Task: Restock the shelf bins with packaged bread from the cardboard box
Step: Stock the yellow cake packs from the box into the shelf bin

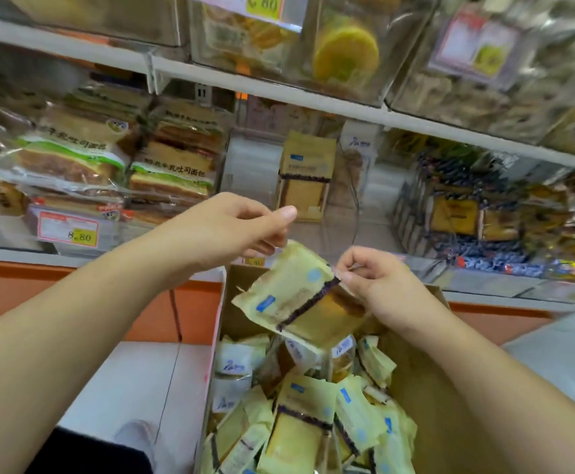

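Note:
A yellow packaged bread [296, 295] with a dark stripe hangs tilted above the open cardboard box [450, 405]. My right hand [378, 285] pinches its right edge between thumb and fingers. My left hand [238, 230] hovers just above and to the left, fingers loosely curled and thumb stretched out. Its fingertips lie by the packet's top corner, but I cannot tell if they touch. Several more yellow packets [299, 425] fill the box. Behind my hands, a clear shelf bin [245, 172] holds one upright packet [304, 176] of the same kind.
Left of that bin, sliced toast loaves [74, 155] are stacked behind an 8.80 price tag [68, 230]. Dark-wrapped packets [460, 213] fill the bin on the right. An upper shelf [279, 90] carries more clear bins. An orange base panel [74, 292] and white floor [135, 378] lie left of the box.

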A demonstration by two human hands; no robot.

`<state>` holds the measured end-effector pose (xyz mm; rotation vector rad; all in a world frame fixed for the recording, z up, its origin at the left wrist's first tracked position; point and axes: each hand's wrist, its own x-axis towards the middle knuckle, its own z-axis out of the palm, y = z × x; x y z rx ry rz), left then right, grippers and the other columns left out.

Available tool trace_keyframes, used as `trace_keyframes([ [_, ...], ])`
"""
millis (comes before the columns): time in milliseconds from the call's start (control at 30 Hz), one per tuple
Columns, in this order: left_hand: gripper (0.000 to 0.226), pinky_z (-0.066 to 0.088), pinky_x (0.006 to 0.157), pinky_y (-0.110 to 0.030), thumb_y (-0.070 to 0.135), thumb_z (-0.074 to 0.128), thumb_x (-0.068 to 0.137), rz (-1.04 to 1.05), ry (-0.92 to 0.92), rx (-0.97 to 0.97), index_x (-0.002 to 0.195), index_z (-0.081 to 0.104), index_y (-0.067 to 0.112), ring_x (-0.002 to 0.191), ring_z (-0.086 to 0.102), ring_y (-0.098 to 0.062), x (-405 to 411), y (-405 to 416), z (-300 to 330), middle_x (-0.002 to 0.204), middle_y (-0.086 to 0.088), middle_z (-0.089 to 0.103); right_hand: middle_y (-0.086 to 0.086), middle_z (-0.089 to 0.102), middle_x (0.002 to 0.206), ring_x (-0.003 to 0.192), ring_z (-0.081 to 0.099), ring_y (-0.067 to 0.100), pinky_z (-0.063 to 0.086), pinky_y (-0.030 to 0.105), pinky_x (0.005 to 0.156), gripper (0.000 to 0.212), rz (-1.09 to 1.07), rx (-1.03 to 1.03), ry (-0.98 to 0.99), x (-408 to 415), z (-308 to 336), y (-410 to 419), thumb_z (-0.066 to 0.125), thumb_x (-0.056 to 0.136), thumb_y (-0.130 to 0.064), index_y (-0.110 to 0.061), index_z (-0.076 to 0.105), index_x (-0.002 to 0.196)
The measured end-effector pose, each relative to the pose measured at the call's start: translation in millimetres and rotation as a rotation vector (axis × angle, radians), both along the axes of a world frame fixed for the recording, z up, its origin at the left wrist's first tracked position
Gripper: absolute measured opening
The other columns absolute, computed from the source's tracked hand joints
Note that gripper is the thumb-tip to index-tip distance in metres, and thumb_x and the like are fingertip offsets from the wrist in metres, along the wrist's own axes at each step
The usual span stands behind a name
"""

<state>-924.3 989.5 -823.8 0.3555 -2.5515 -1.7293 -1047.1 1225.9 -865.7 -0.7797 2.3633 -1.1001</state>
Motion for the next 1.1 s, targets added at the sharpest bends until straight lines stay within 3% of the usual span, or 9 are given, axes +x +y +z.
trace_keyframes([
  [100, 0.055, 0.053, 0.103, -0.043, 0.074, 0.06, 0.088, -0.027, 0.031, 0.076, 0.108, 0.079, 0.027, 0.105, 0.073, -0.012, 1, 8, 5, 0.106, 0.007, 0.079, 0.007, 0.059, 0.074, 0.069, 0.05, 0.02, 0.038, 0.035, 0.067, 0.02, -0.154, -0.16, -0.046, 0, 19, 16, 0.06, 0.104, -0.01, -0.012, 0.065, 0.085],
  [233, 0.034, 0.055, 0.102, -0.045, 0.029, 0.08, 0.086, -0.022, 0.031, 0.211, 0.118, 0.073, 0.019, 0.106, 0.074, -0.016, 5, 24, 1, 0.109, 0.001, 0.079, 0.018, 0.072, 0.091, 0.085, 0.062, 0.029, 0.045, 0.042, 0.079, 0.013, -0.314, -0.311, -0.238, 4, 17, 20, 0.064, 0.099, -0.006, -0.008, 0.071, 0.089],
  [433, 0.043, 0.059, 0.094, -0.055, 0.01, 0.079, 0.087, 0.09, 0.051, 0.351, 0.126, 0.068, 0.025, 0.109, 0.074, -0.021, 3, 38, -3, 0.115, 0.0, 0.078, 0.021, 0.068, 0.089, 0.071, 0.062, 0.03, 0.052, 0.035, 0.052, 0.012, -0.391, -0.459, -0.516, 14, 18, 14, 0.058, 0.101, -0.001, 0.006, 0.067, 0.106],
  [667, 0.056, 0.064, 0.076, -0.049, 0.003, 0.081, 0.084, 0.113, 0.063, 0.309, 0.131, 0.06, 0.023, 0.102, 0.077, -0.022, -6, 47, -1, 0.117, 0.001, 0.077, 0.014, 0.077, 0.085, 0.072, 0.069, 0.029, 0.056, 0.036, 0.061, 0.018, -0.42, -0.509, -0.571, 6, 19, 3, 0.057, 0.099, 0.0, -0.006, 0.073, 0.094],
  [767, 0.05, 0.066, 0.07, -0.042, 0.003, 0.084, 0.082, 0.213, 0.135, 0.099, 0.122, 0.063, 0.025, 0.094, 0.077, -0.015, -16, 44, 7, 0.108, 0.007, 0.078, 0.005, 0.078, 0.096, 0.093, 0.074, 0.03, 0.062, 0.047, 0.08, 0.019, -0.414, -0.353, -0.24, -6, 18, 1, 0.058, 0.103, -0.015, -0.021, 0.074, 0.097],
  [867, 0.048, 0.065, 0.071, -0.04, 0.003, 0.085, 0.081, 0.336, 0.21, 0.031, 0.118, 0.063, 0.024, 0.091, 0.077, -0.013, -38, 28, 12, 0.104, 0.006, 0.078, -0.017, 0.067, 0.108, 0.095, 0.065, 0.001, 0.049, 0.014, 0.074, 0.017, -0.338, -0.188, 0.146, -18, 24, 4, 0.057, 0.106, -0.024, -0.036, 0.062, 0.117],
  [933, 0.05, 0.065, 0.072, -0.042, 0.005, 0.087, 0.08, 0.393, 0.241, -0.016, 0.119, 0.06, 0.021, 0.091, 0.076, -0.013, -61, 13, 10, 0.103, 0.004, 0.077, -0.022, 0.062, 0.116, 0.088, 0.061, -0.004, 0.046, 0.009, 0.072, 0.034, -0.252, -0.097, 0.235, -24, 22, 4, 0.057, 0.106, -0.026, -0.04, 0.052, 0.137],
  [1033, 0.049, 0.065, 0.074, -0.043, 0.013, 0.092, 0.076, 0.446, 0.213, -0.152, 0.114, 0.063, 0.021, 0.094, 0.074, -0.017, -103, -6, -3, 0.106, 0.005, 0.074, -0.012, 0.059, 0.135, 0.101, 0.06, 0.005, 0.049, 0.025, 0.09, 0.06, -0.155, 0.033, 0.275, -33, 12, 4, 0.058, 0.106, -0.024, -0.04, 0.035, 0.159],
  [1100, 0.046, 0.066, 0.072, -0.046, 0.009, 0.09, 0.076, 0.454, 0.166, -0.092, 0.113, 0.065, 0.02, 0.097, 0.074, -0.023, -129, -15, -20, 0.109, 0.001, 0.075, -0.014, 0.054, 0.117, 0.08, 0.044, -0.005, 0.042, 0.02, 0.08, 0.066, -0.128, 0.062, 0.256, -38, 3, 5, 0.059, 0.106, -0.023, -0.039, 0.03, 0.162],
])
